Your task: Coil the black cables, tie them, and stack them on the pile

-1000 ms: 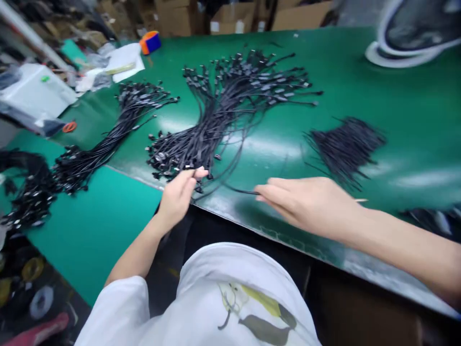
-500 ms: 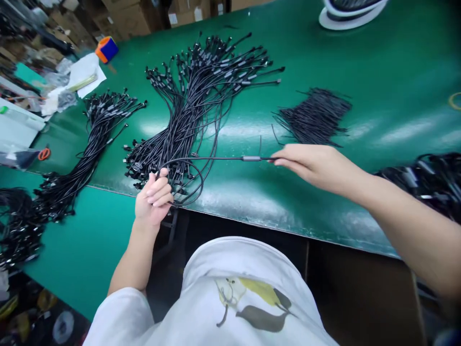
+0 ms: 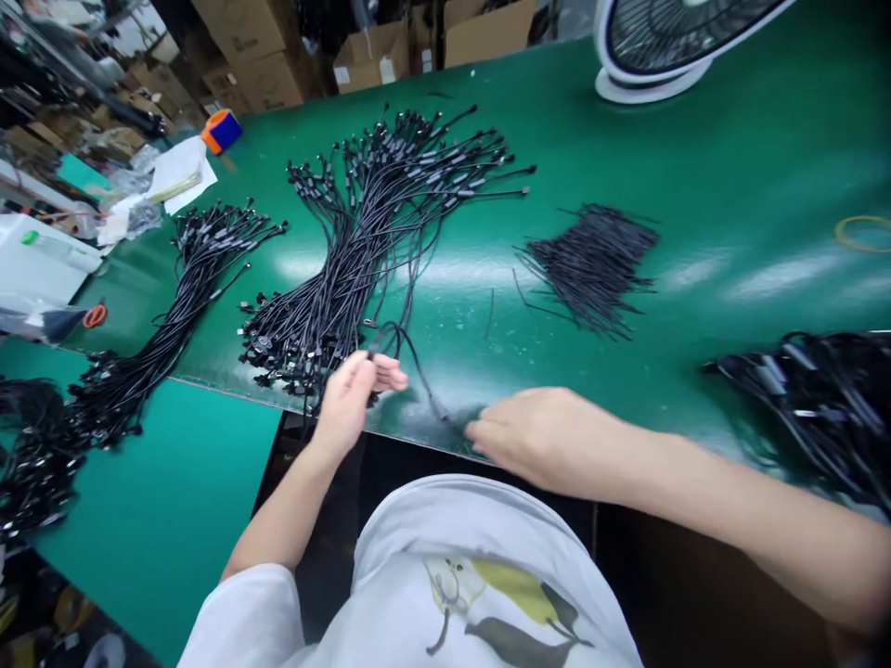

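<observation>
My left hand is closed in a pinch on one end of a thin black cable, at the near edge of the green table. The cable loops up and runs right to my right hand, whose fingers grip its other end low over the table edge. Just beyond my left hand lies a large bundle of black cables with connectors at both ends.
A second cable bundle lies to the left, a pile of short black ties at centre right, and tangled cables at far right. A white fan stands at the back. Cardboard boxes, papers and orange scissors sit at the left.
My right hand has come back toward me and left with the cable end, so the stretched cable now hangs in a small loop. The left hand has kept its grip near the bundle.
</observation>
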### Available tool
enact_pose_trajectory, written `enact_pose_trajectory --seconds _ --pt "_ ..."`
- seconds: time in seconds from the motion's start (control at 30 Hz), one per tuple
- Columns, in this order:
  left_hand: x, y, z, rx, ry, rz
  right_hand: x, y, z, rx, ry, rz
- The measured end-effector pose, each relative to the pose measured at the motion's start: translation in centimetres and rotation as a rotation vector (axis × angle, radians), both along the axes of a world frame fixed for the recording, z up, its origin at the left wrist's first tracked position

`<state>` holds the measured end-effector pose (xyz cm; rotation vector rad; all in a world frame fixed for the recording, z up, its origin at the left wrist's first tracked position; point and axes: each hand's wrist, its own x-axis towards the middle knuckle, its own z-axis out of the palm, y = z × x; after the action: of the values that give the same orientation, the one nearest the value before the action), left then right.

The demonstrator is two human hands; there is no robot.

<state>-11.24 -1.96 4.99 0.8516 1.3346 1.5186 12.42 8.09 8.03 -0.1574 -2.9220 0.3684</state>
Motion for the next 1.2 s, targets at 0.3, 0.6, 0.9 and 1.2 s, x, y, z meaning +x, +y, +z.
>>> enact_pose_trajectory --seconds 0.3,0.6,0.9,1.2 --pt "2.6 0.7 0.4 -0.07 -0.167 -0.288 -3.8 2.2 -1.7 -0.757 0.487 -0.389" --pt "6.0 1.1 -4.1 -0.094 -0.032 -0.088 -6.0 -1.4 -4.8 -1.977 0.8 -0.542" --pt "5.7 0.0 -4.5 -0.303 -0.348 -0.137 -5.7 -3.9 -5.1 -1.935 0.765 -0.587" --pt "6.9 -1.5 -4.3 -0.419 -0.556 -0.106 -7.4 -4.7 -7.3 -1.856 0.895 -0.822"
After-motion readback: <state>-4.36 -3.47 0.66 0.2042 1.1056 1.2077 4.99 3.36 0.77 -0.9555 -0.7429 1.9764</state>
